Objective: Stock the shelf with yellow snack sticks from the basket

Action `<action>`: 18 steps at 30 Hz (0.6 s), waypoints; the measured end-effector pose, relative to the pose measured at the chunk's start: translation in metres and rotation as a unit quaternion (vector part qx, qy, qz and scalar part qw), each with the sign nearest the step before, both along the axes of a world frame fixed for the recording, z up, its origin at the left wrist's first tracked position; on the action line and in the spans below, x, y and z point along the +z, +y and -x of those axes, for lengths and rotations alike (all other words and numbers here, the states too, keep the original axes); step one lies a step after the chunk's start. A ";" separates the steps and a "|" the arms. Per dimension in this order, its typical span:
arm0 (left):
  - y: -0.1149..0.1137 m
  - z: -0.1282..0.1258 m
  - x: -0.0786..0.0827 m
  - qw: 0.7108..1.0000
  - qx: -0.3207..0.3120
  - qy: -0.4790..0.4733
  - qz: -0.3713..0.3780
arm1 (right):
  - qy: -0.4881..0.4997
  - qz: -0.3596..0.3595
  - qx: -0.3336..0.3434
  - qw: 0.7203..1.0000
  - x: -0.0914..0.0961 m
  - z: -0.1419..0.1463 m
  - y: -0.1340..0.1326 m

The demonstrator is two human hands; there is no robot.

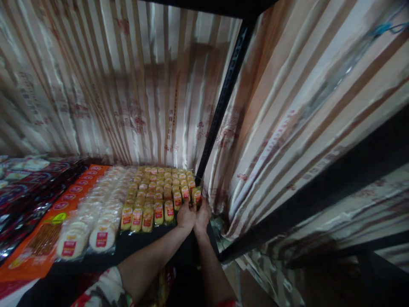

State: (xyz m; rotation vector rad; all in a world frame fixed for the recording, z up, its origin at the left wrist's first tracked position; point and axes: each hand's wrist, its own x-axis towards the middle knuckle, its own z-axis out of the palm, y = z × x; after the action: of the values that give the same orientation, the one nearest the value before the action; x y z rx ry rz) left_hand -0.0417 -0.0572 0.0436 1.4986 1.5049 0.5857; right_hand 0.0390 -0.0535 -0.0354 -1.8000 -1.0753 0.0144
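Note:
Several rows of small yellow packaged snack cakes [147, 217] with red labels cover the right end of a dark shelf [128, 247]. At the right end of these rows, my left hand [186, 216] and my right hand [202, 215] come together. Between their fingertips stands one snack cake packet [197, 196], label facing me, with the fingers curled at its lower edge. Both hands are closed, the right at the packet's right side and the left at its left side. The exact finger contact is blurred.
Left of the cakes lie rows of round white crackers [101, 238] in clear wrappers, an orange snack package [44, 234] and dark packets [28, 200]. A black post [220, 111] rises behind the corner. Printed curtains [143, 85] hang behind; a black beam [303, 192] crosses on the right.

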 end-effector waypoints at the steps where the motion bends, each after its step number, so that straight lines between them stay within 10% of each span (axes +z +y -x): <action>1: 0.001 0.000 0.001 1.000 0.003 0.000 0.001 | -0.003 0.006 0.002 1.000 0.000 0.000 0.002; 18: 0.002 0.002 0.004 1.000 -0.022 -0.014 0.009 | -0.009 -0.010 0.028 1.000 0.008 0.000 0.007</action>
State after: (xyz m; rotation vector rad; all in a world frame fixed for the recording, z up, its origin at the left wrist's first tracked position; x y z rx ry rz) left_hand -0.0441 -0.0548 0.0474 1.5010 1.4487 0.5624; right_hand 0.0388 -0.0468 -0.0276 -1.7547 -1.1348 0.0226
